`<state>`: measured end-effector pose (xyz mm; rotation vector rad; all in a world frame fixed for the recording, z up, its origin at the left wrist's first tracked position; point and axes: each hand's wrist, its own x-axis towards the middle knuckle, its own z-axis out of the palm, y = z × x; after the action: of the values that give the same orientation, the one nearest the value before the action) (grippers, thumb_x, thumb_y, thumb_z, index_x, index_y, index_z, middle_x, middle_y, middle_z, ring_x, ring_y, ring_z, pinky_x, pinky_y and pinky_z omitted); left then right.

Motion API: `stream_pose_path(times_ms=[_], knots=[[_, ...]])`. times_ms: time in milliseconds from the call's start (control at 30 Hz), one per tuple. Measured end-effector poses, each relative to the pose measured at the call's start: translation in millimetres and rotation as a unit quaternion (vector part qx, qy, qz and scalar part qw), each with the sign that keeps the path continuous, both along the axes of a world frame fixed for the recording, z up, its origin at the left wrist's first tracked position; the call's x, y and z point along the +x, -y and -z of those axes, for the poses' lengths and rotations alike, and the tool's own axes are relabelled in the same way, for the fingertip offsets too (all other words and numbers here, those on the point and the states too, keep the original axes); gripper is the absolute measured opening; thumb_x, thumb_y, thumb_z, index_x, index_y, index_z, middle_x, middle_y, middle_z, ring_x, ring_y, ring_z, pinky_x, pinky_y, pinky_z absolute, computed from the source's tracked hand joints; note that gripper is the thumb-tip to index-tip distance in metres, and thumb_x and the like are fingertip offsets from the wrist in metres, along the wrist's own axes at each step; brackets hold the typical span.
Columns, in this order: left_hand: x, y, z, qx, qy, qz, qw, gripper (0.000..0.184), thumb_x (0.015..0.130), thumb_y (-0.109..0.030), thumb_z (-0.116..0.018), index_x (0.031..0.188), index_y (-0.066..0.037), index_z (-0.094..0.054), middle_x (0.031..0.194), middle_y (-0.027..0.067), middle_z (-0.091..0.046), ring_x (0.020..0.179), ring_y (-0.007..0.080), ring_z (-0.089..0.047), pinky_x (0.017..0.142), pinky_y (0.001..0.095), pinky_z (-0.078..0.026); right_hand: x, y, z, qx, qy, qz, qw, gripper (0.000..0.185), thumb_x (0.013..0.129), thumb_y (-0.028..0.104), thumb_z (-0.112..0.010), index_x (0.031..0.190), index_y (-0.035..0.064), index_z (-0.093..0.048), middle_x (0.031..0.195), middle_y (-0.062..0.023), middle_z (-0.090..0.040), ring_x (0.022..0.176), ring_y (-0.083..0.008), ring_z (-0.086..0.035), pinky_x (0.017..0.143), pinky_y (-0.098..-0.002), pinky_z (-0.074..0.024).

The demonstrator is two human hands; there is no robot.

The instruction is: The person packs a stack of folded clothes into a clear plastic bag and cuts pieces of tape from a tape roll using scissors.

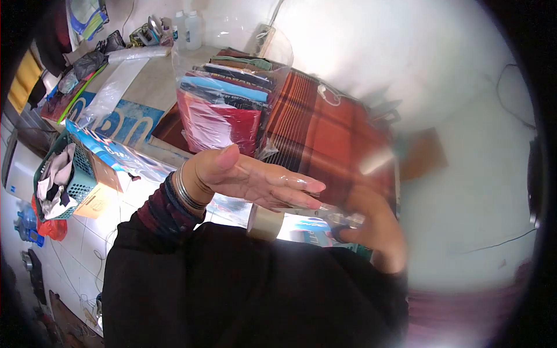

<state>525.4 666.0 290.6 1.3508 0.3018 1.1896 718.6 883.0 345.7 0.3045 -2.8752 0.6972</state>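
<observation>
My left hand (pixel 261 181) is stretched out palm-up above the table edge, its fingers extended and lying close together. A shiny clear patch, perhaps tape, shows on one finger. Just below it is a roll of tape (pixel 265 223), seen from the side; whether it hangs from the fingers or rests on something I cannot tell. My right hand (pixel 374 226), partly blurred, is curled round scissors (pixel 342 222), whose metal blades point towards the left fingertips. Beyond my left hand stands a clear plastic bag (pixel 223 110) packed with folded garments, red, blue and dark.
A red-orange plaid cloth (pixel 331 124) covers the table's right part, with a white cable (pixel 329 94) on it. Plastic bottles (pixel 192 30) and a power strip (pixel 264 39) stand at the back. On the left are a teal basket (pixel 79 180) of cloth and a cardboard box (pixel 101 194).
</observation>
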Motion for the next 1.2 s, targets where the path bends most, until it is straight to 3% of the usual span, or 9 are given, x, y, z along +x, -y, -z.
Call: stream_pose_path(times_ms=[200, 467, 733, 900, 1200], knots=[[-1.8, -31.5, 2.3, 0.008, 0.014, 0.033, 0.999, 0.118, 0.075, -0.083, -0.029, 0.143, 0.009, 0.0, 0.15, 0.0268, -0.01, 0.141, 0.0335, -0.009, 0.111, 0.0452, -0.007, 0.1, -31.5, 9.5, -0.029, 0.082, 0.018, 0.996, 0.033, 0.05, 0.011, -0.077, 0.075, 0.0021, -0.058, 0.075, -0.0111, -0.055, 0.07, -0.0311, -0.057, 0.062, -0.0369, -0.0455], [3.3, -95.5, 8.8, 0.032, 0.07, 0.036, 0.996, 0.105, 0.082, -0.077, -0.027, 0.143, 0.008, -0.011, 0.149, 0.0275, -0.01, 0.141, 0.0368, -0.007, 0.112, 0.0485, -0.005, -0.5, -79.3, 10.5, -0.018, 0.05, 0.028, 0.998, 0.033, 0.051, 0.011, -0.076, 0.076, 0.0018, -0.057, 0.078, -0.0116, -0.055, 0.074, -0.0309, -0.057, 0.065, -0.0368, -0.045], [-10.9, -149.5, 4.6, 0.042, 0.052, 0.026, 0.997, 0.112, 0.077, -0.082, -0.023, 0.142, 0.009, -0.013, 0.149, 0.0277, -0.009, 0.141, 0.0365, -0.007, 0.112, 0.0475, -0.006, 24.1, -142.5, 10.4, -0.056, 0.069, 0.095, 0.992, 0.046, 0.05, 0.013, -0.076, 0.089, 0.0003, -0.053, 0.092, -0.0136, -0.051, 0.089, -0.0315, -0.053, 0.072, -0.0369, -0.044], [-21.4, -168.2, 1.1, 0.057, 0.047, 0.007, 0.997, 0.117, 0.074, -0.085, -0.021, 0.142, 0.009, -0.011, 0.149, 0.0283, -0.009, 0.141, 0.0355, -0.006, 0.112, 0.0482, -0.007, 37.7, -184.1, 16.1, -0.094, 0.12, 0.161, 0.975, 0.047, 0.05, 0.012, -0.076, 0.089, -0.0004, -0.053, 0.091, -0.0136, -0.049, 0.087, -0.0322, -0.051, 0.075, -0.0372, -0.0436], [-27.4, -188.8, -4.1, 0.088, 0.036, 0.019, 0.995, 0.118, 0.073, -0.086, -0.024, 0.142, 0.009, -0.013, 0.148, 0.0295, -0.01, 0.14, 0.0396, -0.005, 0.11, 0.0554, -0.009, -4.5, -179.0, 1.5, -0.014, 0.073, 0.057, 0.996, 0.05, 0.05, 0.014, -0.077, 0.092, -0.0001, -0.053, 0.095, -0.0135, -0.048, 0.091, -0.0339, -0.051, 0.076, -0.0379, -0.0432]])
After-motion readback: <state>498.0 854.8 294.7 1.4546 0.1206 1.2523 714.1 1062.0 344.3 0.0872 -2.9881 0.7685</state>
